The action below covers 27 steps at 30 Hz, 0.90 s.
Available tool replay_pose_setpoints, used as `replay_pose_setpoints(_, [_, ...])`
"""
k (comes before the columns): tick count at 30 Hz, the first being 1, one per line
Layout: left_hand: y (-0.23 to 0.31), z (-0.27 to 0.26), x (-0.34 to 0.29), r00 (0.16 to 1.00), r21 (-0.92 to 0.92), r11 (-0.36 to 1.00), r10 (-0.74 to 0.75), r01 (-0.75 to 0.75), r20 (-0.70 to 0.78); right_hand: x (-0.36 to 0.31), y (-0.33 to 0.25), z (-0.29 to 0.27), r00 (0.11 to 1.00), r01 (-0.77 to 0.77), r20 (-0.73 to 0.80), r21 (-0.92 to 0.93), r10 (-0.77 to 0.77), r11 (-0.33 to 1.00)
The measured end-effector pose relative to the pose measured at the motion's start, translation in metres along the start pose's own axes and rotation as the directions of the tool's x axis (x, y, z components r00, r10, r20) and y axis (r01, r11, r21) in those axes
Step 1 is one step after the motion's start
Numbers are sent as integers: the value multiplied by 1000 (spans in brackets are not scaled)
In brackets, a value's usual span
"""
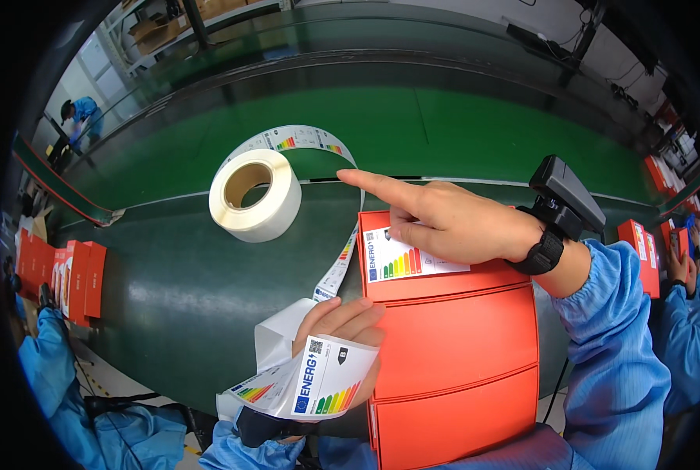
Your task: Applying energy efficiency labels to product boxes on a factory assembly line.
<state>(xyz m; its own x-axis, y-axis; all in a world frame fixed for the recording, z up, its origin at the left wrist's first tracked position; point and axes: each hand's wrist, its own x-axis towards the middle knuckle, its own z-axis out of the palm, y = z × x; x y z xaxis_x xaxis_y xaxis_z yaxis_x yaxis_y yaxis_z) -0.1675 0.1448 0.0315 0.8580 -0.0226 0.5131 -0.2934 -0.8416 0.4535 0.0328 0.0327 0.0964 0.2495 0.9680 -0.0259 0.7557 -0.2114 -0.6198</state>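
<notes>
My right hand rests over the far red box, its index finger stretched out to the left and its thumb on a white energy label that lies on the box. It grips nothing. Lower down, my left hand holds a label strip that wraps around it and hides part of the palm; its fingertips reach the left side of the red boxes. Several red boxes lie in a row before me. From my left hand the strip curves back to a white label roll on the table.
A dark green table lies under the roll, with a green conveyor belt beyond it. Red boxes stand at the left beside a person in a blue sleeve. Another blue-sleeved person handles red boxes at right.
</notes>
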Motion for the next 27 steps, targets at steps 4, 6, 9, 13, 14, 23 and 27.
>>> replay_pose_setpoints(4, [0,0,0,1000,2,1000,5,-5,3,0,-3,-1,1000,-13,13,-9,13,1000])
replay_pose_setpoints(6, [1,-1,0,1000,1,1000,-2,2,9,1,-3,-1,1000,-10,18,-16,10,1000])
replay_pose_setpoints(9, [1,-1,0,1000,-3,1000,-7,7,9,1,-4,0,1000,1,4,-13,-1,1000])
replay_pose_setpoints(13, [2,-2,2,1000,-8,1000,1,-1,23,0,-5,-2,999,-40,10,-26,40,999])
replay_pose_setpoints(14, [3,-1,2,1000,-9,1000,4,-4,23,-1,-5,-2,999,-38,0,-47,38,998])
replay_pose_setpoints(23, [7,-6,0,1000,10,1000,-17,17,7,3,-20,6,995,-99,-1,-223,101,970])
replay_pose_setpoints(27, [10,-9,6,1000,-44,999,-20,21,19,-10,-27,26,990,10,-109,-571,-88,821])
